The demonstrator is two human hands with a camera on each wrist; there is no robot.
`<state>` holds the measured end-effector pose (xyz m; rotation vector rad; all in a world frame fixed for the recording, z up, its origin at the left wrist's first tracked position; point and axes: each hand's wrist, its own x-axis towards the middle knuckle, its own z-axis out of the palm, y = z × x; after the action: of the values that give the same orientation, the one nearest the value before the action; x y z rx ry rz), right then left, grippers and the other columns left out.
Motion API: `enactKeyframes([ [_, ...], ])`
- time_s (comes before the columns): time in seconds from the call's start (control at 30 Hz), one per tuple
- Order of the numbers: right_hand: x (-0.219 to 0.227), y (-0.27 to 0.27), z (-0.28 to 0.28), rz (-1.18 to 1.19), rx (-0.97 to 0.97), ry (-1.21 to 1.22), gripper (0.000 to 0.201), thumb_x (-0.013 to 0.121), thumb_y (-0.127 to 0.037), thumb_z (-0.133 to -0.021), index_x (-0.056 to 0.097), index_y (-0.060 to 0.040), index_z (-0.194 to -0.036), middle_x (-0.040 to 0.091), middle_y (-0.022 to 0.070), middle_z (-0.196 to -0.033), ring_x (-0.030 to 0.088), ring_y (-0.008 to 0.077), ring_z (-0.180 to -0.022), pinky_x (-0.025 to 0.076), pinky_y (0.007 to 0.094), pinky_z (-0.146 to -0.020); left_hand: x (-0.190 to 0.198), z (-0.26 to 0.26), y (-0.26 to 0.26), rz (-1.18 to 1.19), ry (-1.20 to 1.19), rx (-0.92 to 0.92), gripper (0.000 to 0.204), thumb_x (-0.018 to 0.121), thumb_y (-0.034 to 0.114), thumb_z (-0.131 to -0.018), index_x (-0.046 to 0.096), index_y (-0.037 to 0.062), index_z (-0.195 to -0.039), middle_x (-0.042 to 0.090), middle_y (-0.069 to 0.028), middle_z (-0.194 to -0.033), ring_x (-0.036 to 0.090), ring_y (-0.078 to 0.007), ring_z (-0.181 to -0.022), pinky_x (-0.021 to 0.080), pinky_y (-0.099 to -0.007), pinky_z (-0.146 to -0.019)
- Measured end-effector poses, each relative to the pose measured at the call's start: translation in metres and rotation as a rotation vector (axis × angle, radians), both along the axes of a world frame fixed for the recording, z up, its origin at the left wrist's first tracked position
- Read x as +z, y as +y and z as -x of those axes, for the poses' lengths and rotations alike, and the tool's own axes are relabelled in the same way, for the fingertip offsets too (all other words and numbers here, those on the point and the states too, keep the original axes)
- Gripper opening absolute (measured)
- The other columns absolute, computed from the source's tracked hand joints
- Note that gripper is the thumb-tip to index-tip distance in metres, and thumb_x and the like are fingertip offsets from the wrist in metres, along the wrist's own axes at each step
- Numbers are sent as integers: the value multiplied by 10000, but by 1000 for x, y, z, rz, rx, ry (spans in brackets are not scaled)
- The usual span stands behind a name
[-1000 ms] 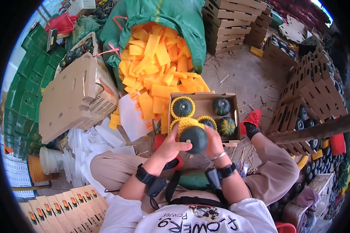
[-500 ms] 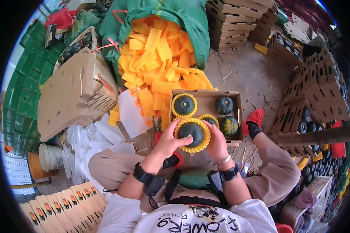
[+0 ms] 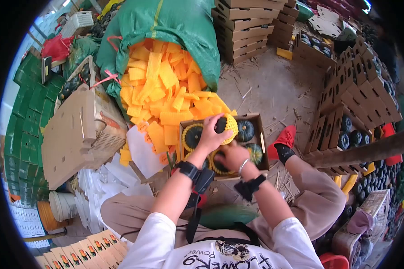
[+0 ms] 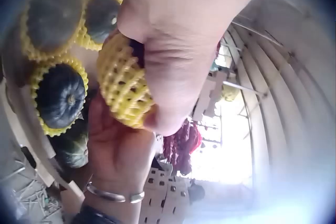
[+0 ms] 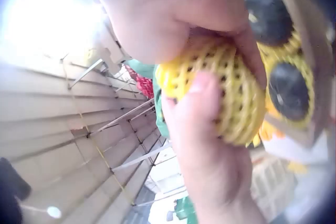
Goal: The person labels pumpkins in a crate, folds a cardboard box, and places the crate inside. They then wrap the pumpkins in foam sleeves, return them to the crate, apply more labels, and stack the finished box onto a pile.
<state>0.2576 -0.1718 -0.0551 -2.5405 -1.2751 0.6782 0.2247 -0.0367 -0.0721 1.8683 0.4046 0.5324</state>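
My left hand [image 3: 212, 135] grips a dark green squash in a yellow foam net [image 3: 230, 130], held above the cardboard box [image 3: 264, 166]. Just below it, my right hand [image 3: 234, 158] has its fingers bent against the net's lower side; the left wrist view shows its palm [image 4: 118, 142] beside the net [image 4: 123, 85]. In the right wrist view both hands surround the netted squash [image 5: 236, 98]. Inside the box sit netted squashes [image 3: 193, 136], a bare dark one [image 3: 245, 130] and a striped green-orange one [image 3: 255, 153], partly behind my right hand.
Behind the box, yellow foam nets [image 3: 159, 85] spill from a green sack [image 3: 175, 20]. Stacked cartons [image 3: 242, 33] stand behind, with more at right [image 3: 357, 92]. A wooden pole [image 3: 359, 150] juts in at right. A crate topped with cardboard [image 3: 72, 134] is at left.
The netted squash has moved forward over the box and turned, so its net side faces up. My left hand now holds it from the upper left; my right has shifted below it. The head view has shifted.
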Motion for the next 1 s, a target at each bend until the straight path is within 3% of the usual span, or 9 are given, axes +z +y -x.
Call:
enactKeyframes([
  [0.23,-18,-13,10,-124,4,-63,401,586,-439,-787,581,-186,-1098,473,188,-1159,549,349,-962,487,406,-769,-6,-5,-4,-636,316,-164,598,769,157,-558,558,131,-1118,417,-144,-1115,449,-324,-1043,442,-376,-856],
  [0.43,-6,-26,-13,-318,93,80,249,582,-149,-757,650,-154,-996,594,158,-1008,572,299,-921,490,390,-762,-4,-3,-6,-907,493,-222,686,650,455,-727,402,99,-1258,382,-135,-1216,310,-333,-1203,211,-559,-992],
  [0.53,13,1,-36,-424,-86,-72,296,620,-89,-714,643,-112,-1008,610,155,-954,575,315,-874,477,405,-741,12,17,7,-822,312,-172,577,647,342,-754,443,66,-1218,399,-158,-1220,337,-349,-1179,250,-534,-984],
  [0.6,11,19,-38,-522,-78,-161,451,670,-74,-672,584,-127,-1112,549,182,-1085,518,356,-964,447,394,-826,9,26,60,-676,236,92,449,616,305,-785,498,35,-1124,466,-169,-1127,404,-347,-1097,320,-483,-934],
  [0.73,-15,33,-19,-362,-13,-240,553,633,-52,-659,551,-256,-1166,418,210,-1206,413,388,-1060,405,422,-902,-44,38,157,-674,322,578,268,534,218,-845,544,-19,-970,531,-195,-985,474,-359,-963,386,-421,-860],
  [0.8,-19,34,-15,-401,-25,-320,560,628,-43,-628,577,-263,-1140,428,197,-1186,416,386,-1046,403,426,-892,-142,33,202,-929,491,695,332,427,239,-916,527,-69,-988,489,-236,-1048,449,-389,-1007,374,-450,-892],
  [0.83,-22,34,-16,-406,-25,-292,569,649,-58,-624,574,-269,-1147,420,194,-1207,411,388,-1053,402,422,-899,-168,35,215,-690,538,578,292,437,205,-887,548,-27,-1025,476,-231,-1079,420,-372,-1072,345,-463,-923],
  [0.93,-11,30,-18,-405,-34,-161,599,713,-46,-586,572,-224,-1139,367,195,-1285,379,394,-1114,394,424,-922,-81,45,201,-864,592,395,171,526,113,-739,639,54,-853,525,-144,-1071,454,-323,-1068,409,-425,-839],
  [1.0,-3,20,-18,-438,-64,-100,603,694,-30,-623,522,-140,-1191,386,208,-1272,388,409,-1110,385,433,-925,4,47,197,-520,814,262,212,552,92,-707,623,50,-902,527,-156,-1094,490,-328,-1031,432,-404,-813],
])
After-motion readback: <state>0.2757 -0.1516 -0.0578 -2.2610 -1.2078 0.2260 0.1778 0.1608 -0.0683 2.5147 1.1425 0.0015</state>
